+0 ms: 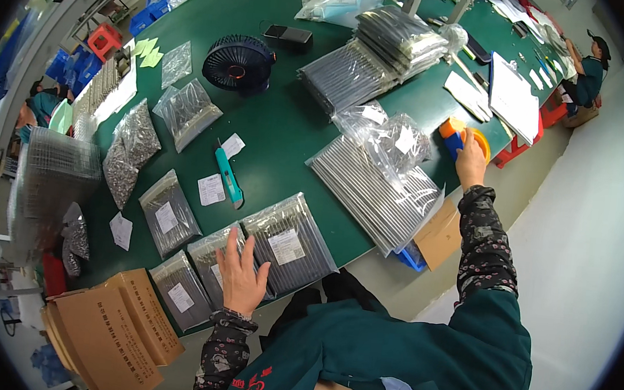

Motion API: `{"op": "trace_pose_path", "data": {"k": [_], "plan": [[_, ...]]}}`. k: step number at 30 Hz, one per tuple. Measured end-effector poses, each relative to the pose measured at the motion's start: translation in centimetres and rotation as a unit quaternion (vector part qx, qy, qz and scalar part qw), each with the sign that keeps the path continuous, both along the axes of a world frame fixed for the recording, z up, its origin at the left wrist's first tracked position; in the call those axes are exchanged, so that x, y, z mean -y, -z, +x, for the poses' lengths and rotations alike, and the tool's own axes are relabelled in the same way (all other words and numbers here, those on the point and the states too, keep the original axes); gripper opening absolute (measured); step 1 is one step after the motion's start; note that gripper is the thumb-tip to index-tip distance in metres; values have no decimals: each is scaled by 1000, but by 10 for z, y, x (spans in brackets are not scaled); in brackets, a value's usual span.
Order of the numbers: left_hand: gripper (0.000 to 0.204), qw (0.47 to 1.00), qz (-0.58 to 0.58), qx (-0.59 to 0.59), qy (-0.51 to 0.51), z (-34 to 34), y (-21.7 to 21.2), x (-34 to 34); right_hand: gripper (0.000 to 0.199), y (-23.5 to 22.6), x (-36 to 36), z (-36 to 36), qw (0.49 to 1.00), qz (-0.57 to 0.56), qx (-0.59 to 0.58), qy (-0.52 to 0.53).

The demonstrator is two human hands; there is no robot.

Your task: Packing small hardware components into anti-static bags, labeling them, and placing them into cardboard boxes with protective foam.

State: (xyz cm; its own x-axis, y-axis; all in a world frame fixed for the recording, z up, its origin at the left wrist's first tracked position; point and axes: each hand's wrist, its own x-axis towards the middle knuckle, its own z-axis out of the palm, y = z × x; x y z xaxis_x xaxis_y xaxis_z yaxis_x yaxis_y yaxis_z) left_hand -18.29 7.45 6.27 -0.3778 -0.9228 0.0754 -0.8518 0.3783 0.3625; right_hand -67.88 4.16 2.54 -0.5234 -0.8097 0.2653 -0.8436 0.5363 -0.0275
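Note:
My left hand (242,274) lies with fingers spread on a clear bag of thin grey rods (209,260) at the table's near edge. Beside it are a larger labelled bag of rods (290,241) on the right and a smaller labelled bag (180,291) on the left. At the right side of the table, my right hand (471,162) is closed on an orange and blue tape dispenser (450,132). A yellow ring (484,142), probably its tape roll, shows behind the fingers. A teal utility knife (228,177) lies beyond my left hand.
Bundled rods (374,192) and stacked bags (401,37) cover the table's right half. A black fan (239,63) stands at the middle back. Bags of small metal parts (131,148) lie left. An open cardboard box (114,330) stands near left. Another person (590,74) sits far right.

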Motion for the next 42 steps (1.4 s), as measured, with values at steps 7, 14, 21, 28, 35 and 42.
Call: {"op": "trace_pose_path", "data": {"k": [7,14,21,28,35,42], "plan": [[45,995,-64,-67,23,-41,-52,31,41,-109,-30,67,912,-222,213,-271],[40,847,287,-438,93,-75,-119,57,39,-168,-43,155,775,-99,395,-483],[14,858,296,-416,59,-61,-132,37,45,-169,-37,189,713,-25,411,-567],[7,877,158,-450,-62,-26,-111,24,72,-185,-35,222,730,57,207,-650],[12,852,147,-472,-173,15,-95,15,67,-171,-31,212,726,44,268,-632],[13,847,115,-481,-197,24,-96,9,70,-164,-22,222,703,43,109,-702]]}}
